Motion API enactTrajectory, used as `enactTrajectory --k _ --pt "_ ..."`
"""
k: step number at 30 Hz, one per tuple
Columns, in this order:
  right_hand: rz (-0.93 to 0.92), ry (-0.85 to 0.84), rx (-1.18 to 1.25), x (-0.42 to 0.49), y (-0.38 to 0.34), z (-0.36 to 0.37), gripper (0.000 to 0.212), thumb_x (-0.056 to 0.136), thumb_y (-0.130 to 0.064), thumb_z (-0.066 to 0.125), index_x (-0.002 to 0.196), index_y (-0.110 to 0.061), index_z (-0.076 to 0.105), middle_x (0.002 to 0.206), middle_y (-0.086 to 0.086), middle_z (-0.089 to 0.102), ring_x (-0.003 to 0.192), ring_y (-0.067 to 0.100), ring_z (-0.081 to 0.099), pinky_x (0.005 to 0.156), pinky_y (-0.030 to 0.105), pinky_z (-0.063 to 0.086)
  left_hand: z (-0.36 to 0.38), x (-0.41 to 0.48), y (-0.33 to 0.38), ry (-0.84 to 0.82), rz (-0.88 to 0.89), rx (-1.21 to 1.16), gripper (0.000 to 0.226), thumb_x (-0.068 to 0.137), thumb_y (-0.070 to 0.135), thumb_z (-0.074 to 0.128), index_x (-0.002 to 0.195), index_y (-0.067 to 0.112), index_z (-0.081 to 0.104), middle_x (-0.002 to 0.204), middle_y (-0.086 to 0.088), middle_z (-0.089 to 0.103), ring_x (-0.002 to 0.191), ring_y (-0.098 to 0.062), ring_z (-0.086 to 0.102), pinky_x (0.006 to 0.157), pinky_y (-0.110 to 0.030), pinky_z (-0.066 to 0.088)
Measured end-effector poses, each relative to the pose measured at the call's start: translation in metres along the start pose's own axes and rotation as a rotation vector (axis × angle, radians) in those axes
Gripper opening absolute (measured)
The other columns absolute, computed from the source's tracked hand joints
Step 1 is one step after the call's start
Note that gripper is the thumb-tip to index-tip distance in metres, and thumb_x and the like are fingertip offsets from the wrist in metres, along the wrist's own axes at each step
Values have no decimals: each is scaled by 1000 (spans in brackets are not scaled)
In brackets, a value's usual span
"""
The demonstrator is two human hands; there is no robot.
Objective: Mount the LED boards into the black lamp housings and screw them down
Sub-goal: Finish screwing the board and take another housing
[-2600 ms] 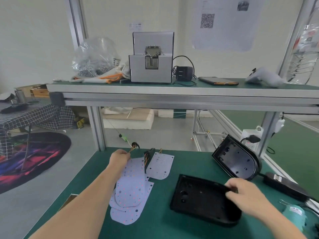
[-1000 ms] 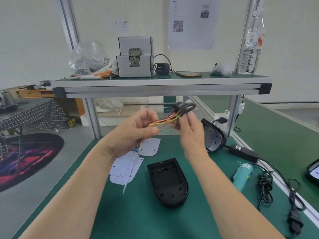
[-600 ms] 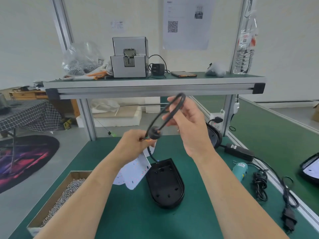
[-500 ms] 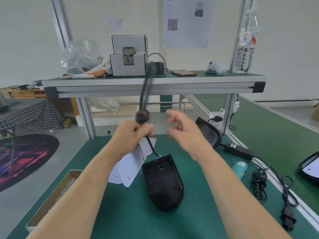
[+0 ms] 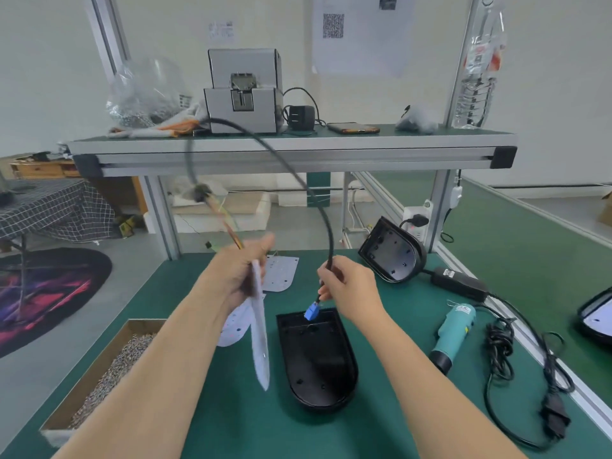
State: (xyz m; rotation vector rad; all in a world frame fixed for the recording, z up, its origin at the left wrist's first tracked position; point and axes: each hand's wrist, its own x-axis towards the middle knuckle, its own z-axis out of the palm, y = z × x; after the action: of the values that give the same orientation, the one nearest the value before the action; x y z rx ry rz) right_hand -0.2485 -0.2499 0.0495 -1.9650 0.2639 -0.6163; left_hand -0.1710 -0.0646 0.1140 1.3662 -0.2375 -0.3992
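Your left hand [image 5: 240, 273] is closed around the top of a white LED board [image 5: 260, 339], which hangs edge-on and tilted, its lower tip near the left rim of the black lamp housing [image 5: 318, 359]. That housing lies flat and open-side up on the green mat [image 5: 381, 425], in the middle of the bench. Your right hand [image 5: 347, 289] pinches the black cable [image 5: 294, 173] between thumb and fingers close to its end, and the blue connector [image 5: 311, 313] dangles just over the housing's far end. The cable arches high, up in front of the upper shelf [image 5: 291, 149], and comes back down to the left hand through blurred coloured wires.

To the left, a cardboard box of screws [image 5: 99, 366] sits at the near bench edge. More boards [image 5: 280, 270] lie flat behind your hands. A second housing [image 5: 392, 253] leans at the far right, with the teal screwdriver [image 5: 453, 332] and coiled power cords beside it. The mat near you, between box and screwdriver, is open.

Half a second ago the cable stood nearly straight up from your left hand and the right hand was free and open; now the right hand has caught the cable and the loop has spread wide.
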Motion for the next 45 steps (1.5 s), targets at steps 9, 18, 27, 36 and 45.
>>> enactTrajectory --k 9,18,27,36,45 --pt "21 -38 -105 -10 34 10 16 96 -11 59 81 -13 60 70 1 68 61 9 72 69 29 60 -11 35 -89 140 -288 714 40 91 20 69 65 13 41 36 3 34 33 -15 30 41 -19 24" --pt "-87 -67 -288 -16 26 1 21 97 -15 61 82 -2 55 75 10 66 62 14 70 70 43 57 -5 41 -96 -6 -413 766 35 82 21 80 73 14 47 37 3 34 29 -12 24 39 -13 20" --pt "-95 14 -174 -15 7 -7 23 94 -17 66 78 -4 57 67 5 66 57 10 71 69 47 59 2 35 -80 -10 -145 600 18 82 8 69 68 10 59 42 0 30 32 -13 23 41 -15 16" --pt "-259 133 -57 -20 -6 -19 13 92 -14 68 80 -16 63 73 -1 68 71 9 71 74 36 57 15 16 -49 -95 109 625 9 85 8 70 87 6 79 56 -2 60 47 -9 45 45 -16 33" --pt "-276 84 121 -37 -25 -33 47 69 -10 58 114 -24 55 105 -13 51 87 3 48 79 9 40 11 6 -23 -266 75 488 15 88 -4 65 95 1 77 79 -8 72 70 -14 62 74 -23 45"
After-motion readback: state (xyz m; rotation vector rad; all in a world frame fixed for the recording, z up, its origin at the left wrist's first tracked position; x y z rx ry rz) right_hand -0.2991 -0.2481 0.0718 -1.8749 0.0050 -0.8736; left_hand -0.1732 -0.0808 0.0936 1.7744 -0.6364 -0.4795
